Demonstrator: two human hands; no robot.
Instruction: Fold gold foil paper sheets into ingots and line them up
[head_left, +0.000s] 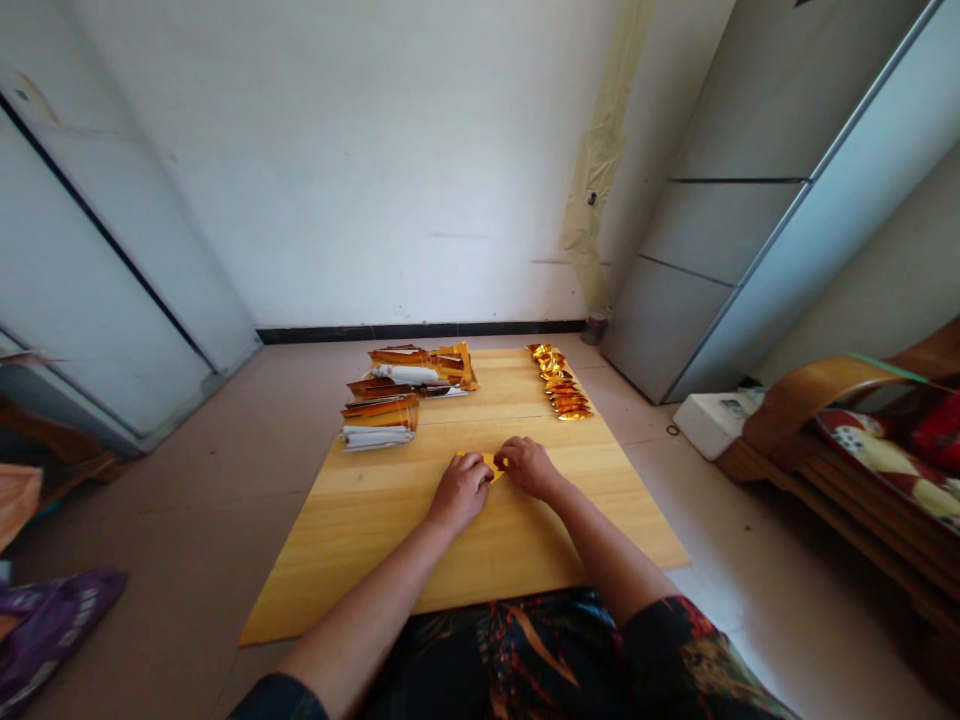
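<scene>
A small gold paper piece (491,463) lies on the wooden board (375,540) between my two hands. My left hand (459,490) presses down on its left side with fingers curled. My right hand (527,465) pinches its right side with closed fingers. Most of the paper is hidden under the hands. At the board's far left sit stacks of gold foil sheets (384,412), some white-backed. A row of folded gold pieces (561,388) runs along the far right of the board.
The board lies on a pale floor before a white wall. A grey cabinet (720,250) stands at the right, with a white box (712,420) and a wooden chair with patterned cushion (870,440) beside it. Purple cloth (52,620) lies at the left.
</scene>
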